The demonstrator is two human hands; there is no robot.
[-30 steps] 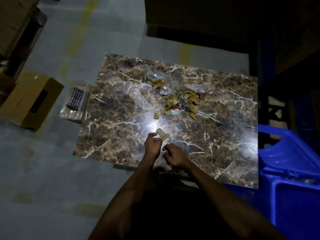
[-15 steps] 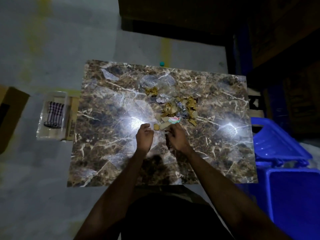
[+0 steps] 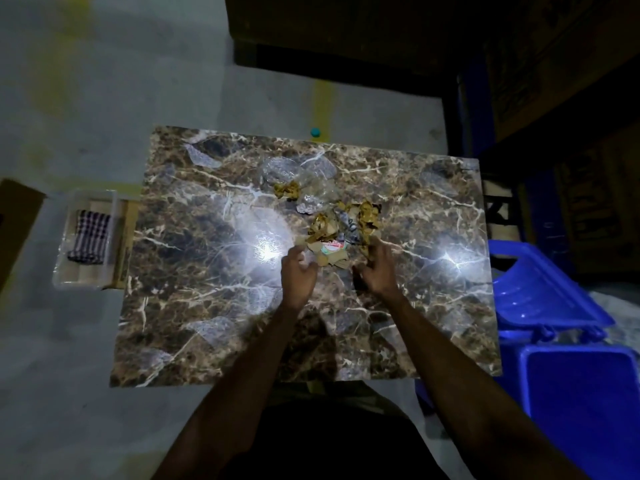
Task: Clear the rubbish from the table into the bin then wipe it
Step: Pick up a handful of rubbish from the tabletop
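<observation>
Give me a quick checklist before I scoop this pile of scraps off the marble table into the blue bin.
1. Scraps gathered: mostly ok. The scrap pile sits mid-table, but a small yellow scrap and clear plastic wrappers lie apart behind it.
2. Hands placed: ok. Left hand and right hand flank the pile's near edge.
3. Grip on scraps: cannot tell; the fingers are blurred.
4. Bin ready: ok. The blue bin stands open beside the marble table on the right, lid swung back.
5. Wiping cloth: ok. A checked cloth lies in a clear tray left of the table.
</observation>
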